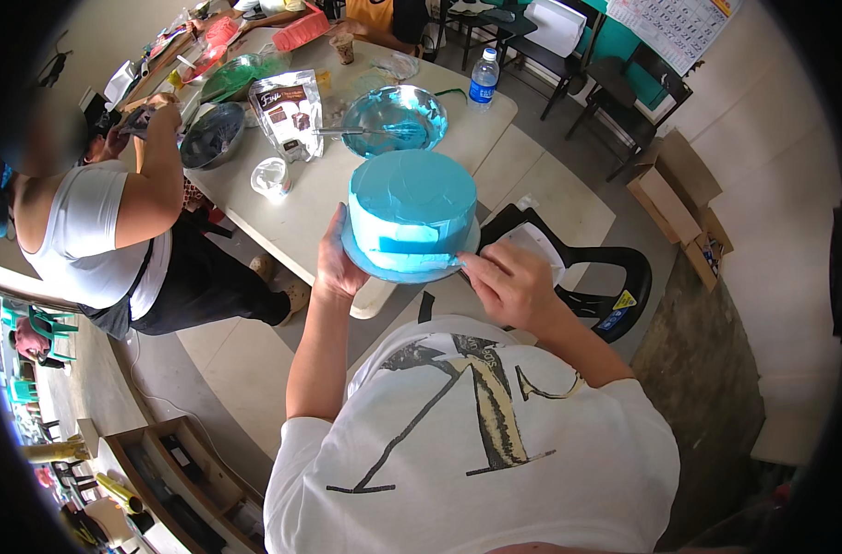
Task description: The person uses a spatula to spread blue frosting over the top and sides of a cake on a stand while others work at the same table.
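A round cake covered in blue icing [412,197] rests on a thin round board [365,262], held up near the table's corner. My left hand [341,260] supports the board from the left and below. At the lower right of the cake is my right hand [507,280], its fingers pinched close to the cake's base; whether a thin tool lies in them cannot be told. Behind the cake, a metal bowl smeared with blue icing [428,131] holds a whisk [351,130]. The icing on the near side has an uneven band along the bottom.
On the white table [310,208] stand a foil pouch [289,114], a plastic cup [270,178], a water bottle [484,82] and a dark-smeared bowl [213,135]. A co-worker [116,221] stands at the left. A black chair [601,256] is close on the right, cardboard boxes [677,201] beyond.
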`<action>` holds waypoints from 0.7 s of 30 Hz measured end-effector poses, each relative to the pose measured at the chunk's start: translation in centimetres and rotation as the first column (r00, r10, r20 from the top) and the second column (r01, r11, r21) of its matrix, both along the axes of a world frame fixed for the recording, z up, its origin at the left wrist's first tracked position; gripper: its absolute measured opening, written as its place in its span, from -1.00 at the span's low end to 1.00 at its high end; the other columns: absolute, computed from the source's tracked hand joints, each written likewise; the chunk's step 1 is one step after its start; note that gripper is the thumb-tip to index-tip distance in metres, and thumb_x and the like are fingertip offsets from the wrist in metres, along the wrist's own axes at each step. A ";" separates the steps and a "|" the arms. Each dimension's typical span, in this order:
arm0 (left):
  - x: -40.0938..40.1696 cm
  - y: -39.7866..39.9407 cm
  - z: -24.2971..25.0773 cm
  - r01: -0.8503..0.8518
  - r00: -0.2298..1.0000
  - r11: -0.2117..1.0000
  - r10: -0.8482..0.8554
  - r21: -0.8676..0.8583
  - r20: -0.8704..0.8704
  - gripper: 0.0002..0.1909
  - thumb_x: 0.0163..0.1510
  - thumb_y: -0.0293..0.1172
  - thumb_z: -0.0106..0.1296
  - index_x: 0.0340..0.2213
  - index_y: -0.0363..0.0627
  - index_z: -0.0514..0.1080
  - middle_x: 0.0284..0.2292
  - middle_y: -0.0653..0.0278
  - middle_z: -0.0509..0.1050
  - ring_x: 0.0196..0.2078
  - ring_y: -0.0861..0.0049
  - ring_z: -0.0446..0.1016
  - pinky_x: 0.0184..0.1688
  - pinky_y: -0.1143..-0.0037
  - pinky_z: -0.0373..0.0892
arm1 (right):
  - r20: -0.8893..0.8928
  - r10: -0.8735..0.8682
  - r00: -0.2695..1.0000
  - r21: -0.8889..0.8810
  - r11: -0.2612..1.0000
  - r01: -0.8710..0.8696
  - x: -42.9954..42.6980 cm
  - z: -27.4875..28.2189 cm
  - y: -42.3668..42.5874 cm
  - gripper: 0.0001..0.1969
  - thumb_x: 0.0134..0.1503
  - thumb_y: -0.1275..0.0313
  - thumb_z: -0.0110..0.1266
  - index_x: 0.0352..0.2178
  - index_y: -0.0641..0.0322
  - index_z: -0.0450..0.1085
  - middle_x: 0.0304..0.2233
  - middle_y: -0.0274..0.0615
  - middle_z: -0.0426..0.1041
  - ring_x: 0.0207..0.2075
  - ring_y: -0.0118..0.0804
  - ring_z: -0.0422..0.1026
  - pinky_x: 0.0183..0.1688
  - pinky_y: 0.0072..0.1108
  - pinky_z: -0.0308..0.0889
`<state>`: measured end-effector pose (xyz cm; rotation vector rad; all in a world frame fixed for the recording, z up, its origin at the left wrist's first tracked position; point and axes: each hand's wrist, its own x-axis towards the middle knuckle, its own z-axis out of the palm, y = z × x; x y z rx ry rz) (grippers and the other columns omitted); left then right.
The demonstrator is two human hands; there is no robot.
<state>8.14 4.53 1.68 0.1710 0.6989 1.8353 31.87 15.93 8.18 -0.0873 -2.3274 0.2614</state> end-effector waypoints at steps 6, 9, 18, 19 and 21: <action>0.2 -0.2 0.1 -0.008 1.000 0.997 0.008 -0.078 -0.001 -0.39 0.29 0.02 -0.36 0.14 -0.25 0.14 0.10 0.01 0.29 0.13 0.15 0.31 0.17 0.16 0.25 | -0.049 -0.023 0.999 -0.098 0.995 0.018 0.4 3.1 2.0 -0.82 -0.04 0.58 0.18 -0.33 0.22 0.47 -0.56 -0.24 0.36 -0.61 -0.33 0.34 -0.63 -0.54 0.23; -0.1 -0.4 -0.8 -0.023 1.000 0.999 0.022 -0.046 -0.013 -0.40 0.29 0.02 -0.36 0.13 -0.23 0.15 0.08 0.03 0.31 0.09 0.17 0.35 0.12 0.19 0.32 | -0.140 -0.100 0.985 -0.371 0.928 0.042 1.2 4.0 2.5 -0.83 -0.01 0.65 0.15 -0.33 0.28 0.46 -0.54 -0.21 0.43 -0.66 -0.38 0.29 -0.63 -0.61 0.17; -1.0 -0.4 -2.0 0.000 0.998 0.999 -0.003 0.044 0.063 -0.48 0.31 -0.08 -0.35 0.14 -0.17 0.15 0.06 0.08 0.34 0.06 0.22 0.39 0.04 0.24 0.41 | -0.074 0.048 0.996 -0.271 0.960 -0.066 1.3 0.9 0.2 -0.81 -0.07 0.64 0.19 -0.35 0.24 0.49 -0.61 -0.29 0.33 -0.64 -0.38 0.32 -0.64 -0.58 0.20; -1.0 -0.4 -2.1 0.003 0.998 0.999 -0.005 0.041 0.061 -0.48 0.31 -0.08 -0.35 0.14 -0.17 0.15 0.06 0.08 0.34 0.06 0.22 0.39 0.04 0.24 0.41 | -0.065 0.073 0.995 -0.255 0.963 -0.087 1.2 0.4 0.1 -0.79 -0.07 0.65 0.19 -0.33 0.26 0.49 -0.59 -0.25 0.36 -0.63 -0.38 0.32 -0.63 -0.58 0.19; -1.1 -0.3 -2.2 0.019 0.997 0.997 -0.024 0.071 0.071 -0.48 0.31 -0.09 -0.35 0.15 -0.17 0.15 0.06 0.08 0.34 0.06 0.22 0.39 0.04 0.23 0.41 | -0.062 0.092 0.994 -0.198 0.975 -0.103 0.8 -0.1 -0.1 -0.76 -0.09 0.67 0.19 -0.31 0.27 0.49 -0.58 -0.24 0.37 -0.64 -0.35 0.32 -0.63 -0.57 0.19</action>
